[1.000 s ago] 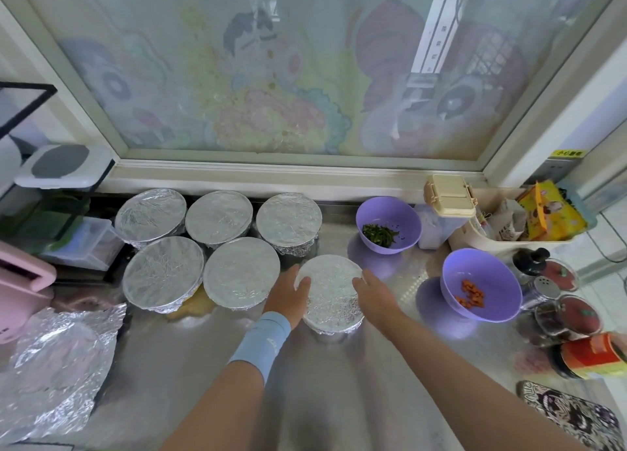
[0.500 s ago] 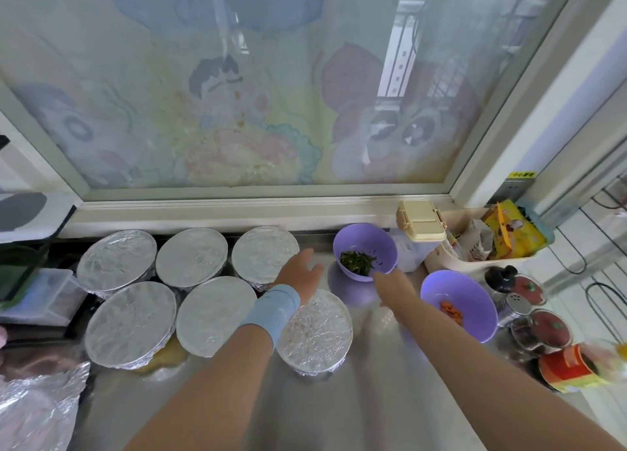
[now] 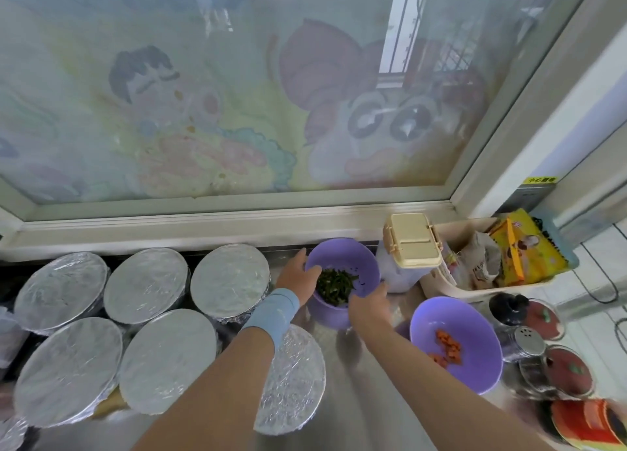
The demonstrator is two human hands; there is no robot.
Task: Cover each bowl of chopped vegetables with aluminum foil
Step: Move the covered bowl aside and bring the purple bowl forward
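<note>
I am moving both hands off the newly foiled bowl point(image 3: 291, 379); that bowl is finished. My left hand point(image 3: 298, 275) and right hand point(image 3: 369, 306) fingers are now grasping the greens bowl point(image 3: 342, 274).

Yellow sticker point(image 3: 540, 180) on the window frame: dark characters, too blurred to read. Yellow packet point(image 3: 524, 249): print, possibly a brand, illegible.

- single head view, wide-angle, looks forward and down from above the steel counter point(image 3: 356, 399)
- faces the far window point(image 3: 237, 94); edges curve with lens distortion
- close range: both forearms enter from the near edge
- no second view to overlap
</note>
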